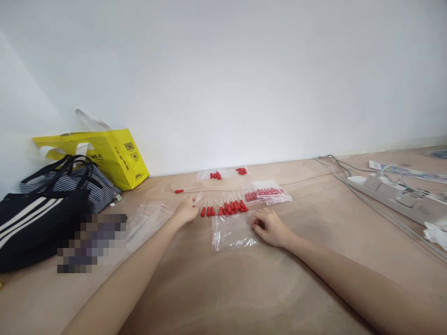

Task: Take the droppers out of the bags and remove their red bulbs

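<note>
Several droppers with red bulbs and thin clear stems [232,207] lie in a row, stems pointing away from me. At the row's left end my left hand [187,211] is closed in a pinch, with thin clear dropper stems sticking out past its fingertips; their bulbs are hidden. In front of the row lies a flat clear zip bag [232,232]. My right hand [269,226] rests at its right edge, fingers curled on the plastic. Farther back, a single dropper [179,191] lies apart.
Filled clear bags of droppers lie behind the row, one bag [268,193] at right and another bag [223,172] by the wall. Other clear bags [150,216] are at left, near a dark handbag [42,223] and a yellow bag [129,158]. A power strip [394,195] with cables stands right.
</note>
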A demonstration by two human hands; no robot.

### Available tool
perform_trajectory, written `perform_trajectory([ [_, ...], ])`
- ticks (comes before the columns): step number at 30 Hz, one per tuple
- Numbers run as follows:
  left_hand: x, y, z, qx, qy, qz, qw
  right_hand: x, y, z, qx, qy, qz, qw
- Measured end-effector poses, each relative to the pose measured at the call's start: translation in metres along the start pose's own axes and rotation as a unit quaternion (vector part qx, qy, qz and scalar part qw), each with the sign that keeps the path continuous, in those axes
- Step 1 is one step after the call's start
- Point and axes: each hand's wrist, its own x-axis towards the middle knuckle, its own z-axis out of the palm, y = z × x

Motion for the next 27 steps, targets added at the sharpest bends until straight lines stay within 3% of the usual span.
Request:
perform_trajectory([
  [7,0.012,0.017,0.005,0.072,-0.001,-0.013,0.997,0.000,-0.001,0.000,0.004,0.000,-0.036,0.999],
  [15,0.019,0.000,-0.019,0.102,0.019,0.013,0.995,0.000,-0.002,0.001,0.014,0.002,-0.043,0.999],
  [21,0.038,-0.015,-0.015,0.079,-0.040,-0.012,0.996,0.000,-0.003,0.001,0.019,0.003,-0.053,0.998],
  [27,0.038,-0.006,-0.007,0.046,-0.094,-0.016,0.994,0.000,-0.004,0.000,0.024,0.006,-0.059,0.998],
])
